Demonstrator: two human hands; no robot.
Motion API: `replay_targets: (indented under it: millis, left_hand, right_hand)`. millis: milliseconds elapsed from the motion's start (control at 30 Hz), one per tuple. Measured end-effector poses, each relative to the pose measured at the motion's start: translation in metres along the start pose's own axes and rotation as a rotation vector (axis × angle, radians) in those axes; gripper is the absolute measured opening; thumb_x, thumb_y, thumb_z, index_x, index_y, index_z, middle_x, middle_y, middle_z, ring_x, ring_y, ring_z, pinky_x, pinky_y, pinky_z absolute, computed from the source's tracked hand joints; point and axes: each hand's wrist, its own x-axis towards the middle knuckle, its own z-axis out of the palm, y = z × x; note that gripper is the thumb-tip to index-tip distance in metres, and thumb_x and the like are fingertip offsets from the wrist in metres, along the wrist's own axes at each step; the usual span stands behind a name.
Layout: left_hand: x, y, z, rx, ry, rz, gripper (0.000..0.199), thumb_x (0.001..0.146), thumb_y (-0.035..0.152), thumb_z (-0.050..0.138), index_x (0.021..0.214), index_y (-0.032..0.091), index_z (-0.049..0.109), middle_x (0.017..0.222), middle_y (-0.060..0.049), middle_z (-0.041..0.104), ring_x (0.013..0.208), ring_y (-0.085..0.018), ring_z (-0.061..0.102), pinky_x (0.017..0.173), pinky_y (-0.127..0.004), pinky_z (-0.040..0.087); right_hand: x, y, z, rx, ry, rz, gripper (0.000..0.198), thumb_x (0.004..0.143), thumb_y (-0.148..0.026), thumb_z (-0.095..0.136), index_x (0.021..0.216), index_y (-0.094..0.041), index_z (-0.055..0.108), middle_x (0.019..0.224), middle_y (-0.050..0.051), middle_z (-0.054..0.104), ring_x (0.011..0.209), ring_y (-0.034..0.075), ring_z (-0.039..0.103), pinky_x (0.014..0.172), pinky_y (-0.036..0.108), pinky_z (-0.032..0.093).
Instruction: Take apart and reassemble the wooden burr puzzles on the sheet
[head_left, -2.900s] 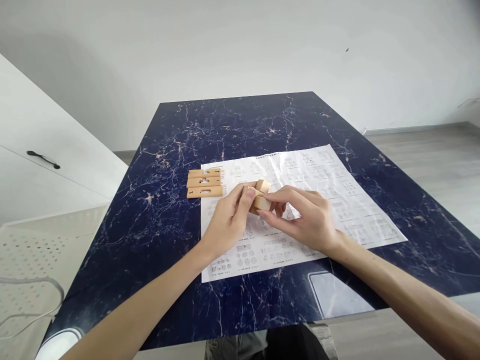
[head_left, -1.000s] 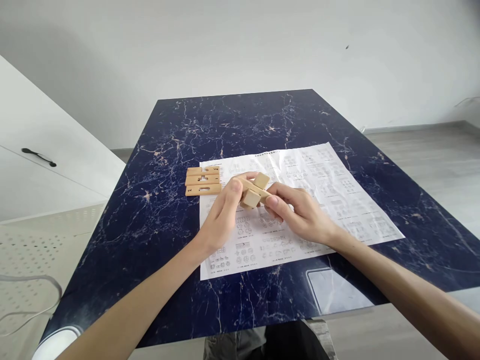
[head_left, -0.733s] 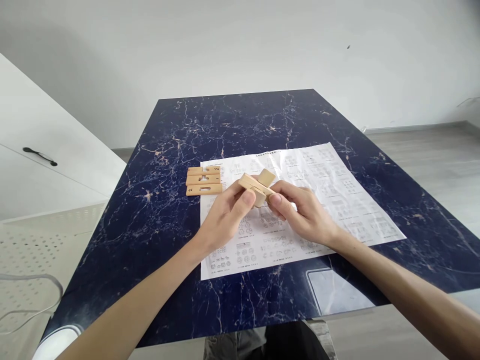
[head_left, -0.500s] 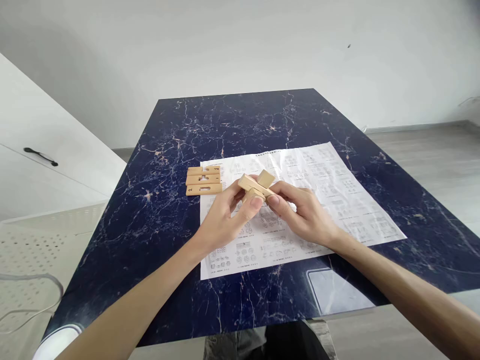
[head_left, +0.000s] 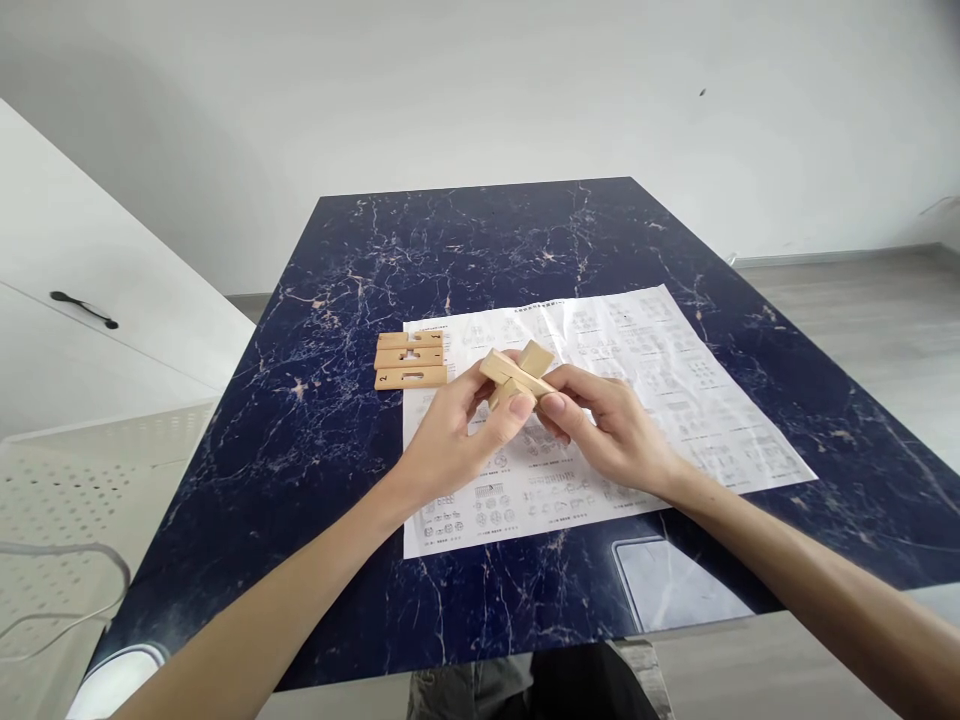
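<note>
A pale wooden interlocking puzzle point(head_left: 517, 372), made of crossed blocks, is held between both hands above a printed sheet. My left hand point(head_left: 469, 425) grips it from the left, thumb on the near block and fingers curled behind. From the right, my right hand point(head_left: 600, 420) pinches the end of a slanting block between thumb and fingers. The palms and fingers hide the puzzle's underside. Left of the puzzle, three flat wooden pieces with cut-out slots point(head_left: 410, 377) lie in a stack-like row, marked with dark numbers.
The white instruction sheet point(head_left: 720, 430), creased and covered in small diagrams, lies under the hands on a dark blue marbled table point(head_left: 420, 240). A white cabinet point(head_left: 97, 240) with a black handle stands at left, above a perforated white surface point(head_left: 52, 520) with a cable.
The slanting block shows slightly more fully and the right fingers have shifted beneath it. Both hands keep hold of the puzzle; the whole view has moved a little.
</note>
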Motion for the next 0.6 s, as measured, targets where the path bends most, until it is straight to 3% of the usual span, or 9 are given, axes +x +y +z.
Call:
replay_targets:
  millis: [433, 600]
  left_hand:
    - [0.0007, -0.002, -0.0006, -0.04, -0.023, -0.001, 0.04, 0.103, 0.058, 0.059, 0.109, 0.02, 0.069, 0.106, -0.008, 0.072, 0.093, -0.021, 0.067, 0.083, -0.035, 0.055]
    - [-0.0009, -0.0083, 0.002, -0.099, 0.019, 0.001, 0.051, 0.103, 0.058, 0.061, 0.14, 0.023, 0.056, 0.112, -0.009, 0.072, 0.099, -0.023, 0.069, 0.088, -0.038, 0.057]
  right_hand:
    - [-0.0035, 0.0056, 0.003, 0.017, 0.008, -0.009, 0.031, 0.113, -0.044, 0.051, 0.096, -0.022, 0.063, 0.073, -0.003, 0.06, 0.06, 0.012, 0.052, 0.058, 0.03, 0.04]
    - [-0.0022, 0.0058, 0.0038, 0.06, -0.011, 0.032, 0.035, 0.113, -0.047, 0.049, 0.094, -0.022, 0.065, 0.073, -0.002, 0.059, 0.059, 0.012, 0.049, 0.058, 0.031, 0.039]
